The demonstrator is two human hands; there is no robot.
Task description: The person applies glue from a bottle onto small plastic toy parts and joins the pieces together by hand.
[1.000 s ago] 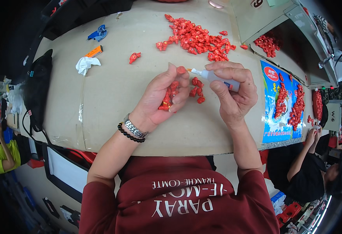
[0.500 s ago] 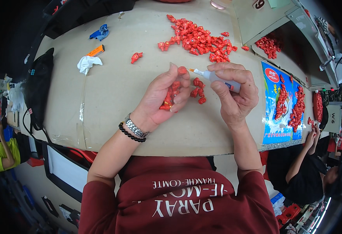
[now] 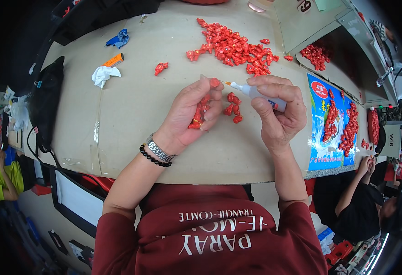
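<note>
My left hand (image 3: 194, 107) is closed around several small red plastic pieces (image 3: 200, 112) lying in its palm and fingers. One more red piece (image 3: 214, 82) is pinched between the thumb and a fingertip, its flat end up. In my right hand (image 3: 281, 107) is a small white squeeze bottle (image 3: 260, 94), tilted so its thin orange-tipped nozzle (image 3: 227, 83) points at the pinched piece. The fine tip is very close to it; whether they touch I cannot tell. Between my hands, a few red pieces (image 3: 233, 108) rest on the table.
A large heap of red pieces (image 3: 233, 43) covers the table's far side. A single piece (image 3: 161, 68), white tissue (image 3: 104, 75), orange box (image 3: 113, 60) and blue crumpled scrap (image 3: 118, 39) lie leftward. At right are a metal cabinet (image 3: 311, 25), a blue printed sheet (image 3: 318, 123) and a co-worker's hands (image 3: 367, 165).
My right hand has drawn the bottle slightly to the right, away from the pinched piece. My left hand has stayed almost still. The co-worker's hands at right have lowered a little.
</note>
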